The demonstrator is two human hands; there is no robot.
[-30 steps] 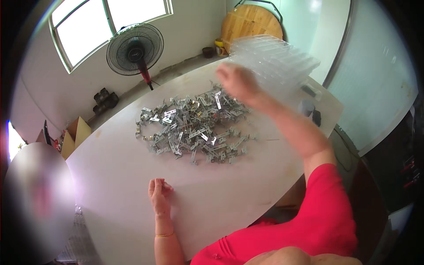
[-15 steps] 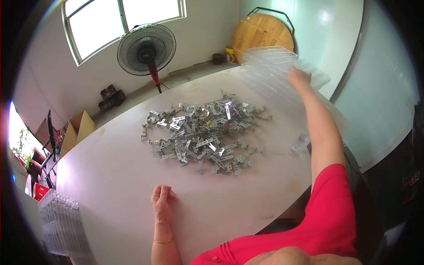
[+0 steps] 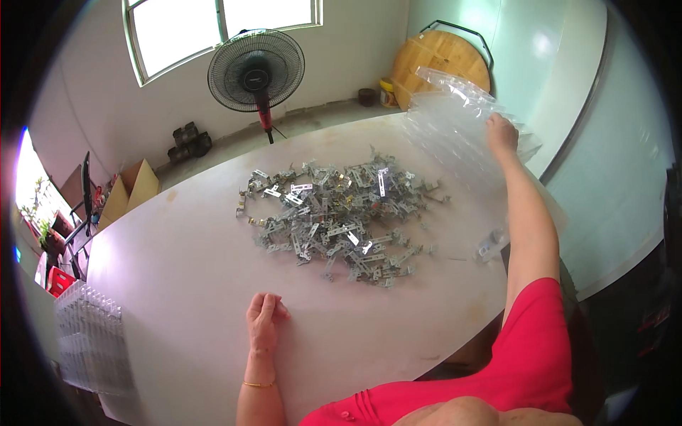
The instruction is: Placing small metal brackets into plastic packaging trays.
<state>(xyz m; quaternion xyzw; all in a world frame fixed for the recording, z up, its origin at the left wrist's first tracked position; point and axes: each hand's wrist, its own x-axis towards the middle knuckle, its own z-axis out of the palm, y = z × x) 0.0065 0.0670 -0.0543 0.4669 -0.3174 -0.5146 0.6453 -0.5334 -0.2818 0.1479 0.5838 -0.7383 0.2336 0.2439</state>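
Observation:
Far to the right, my right hand (image 3: 503, 133) reaches out and grips the edge of a clear plastic tray (image 3: 455, 84). That tray is tilted, its far edge raised above a stack of similar clear trays (image 3: 444, 131); the hand covers the gripped edge. My left hand (image 3: 264, 314) rests on the pale table (image 3: 192, 284) with its fingers curled in and the thumb against them; nothing shows in it. Beyond it, in the middle of the table, lies a loose pile of small metal brackets (image 3: 334, 227), silver with some brass-coloured parts.
Another stack of clear trays (image 3: 92, 334) stands at the table's left edge. A small clear plastic item (image 3: 490, 245) lies near my right forearm. Past the table are a standing fan (image 3: 256, 71), a cardboard box (image 3: 135, 188) and a round wooden tabletop (image 3: 437, 60).
The top tray has been tilted up off the stack, its far edge rising with my right hand's pull. My left hand stays on the table. The whole view has shifted slightly.

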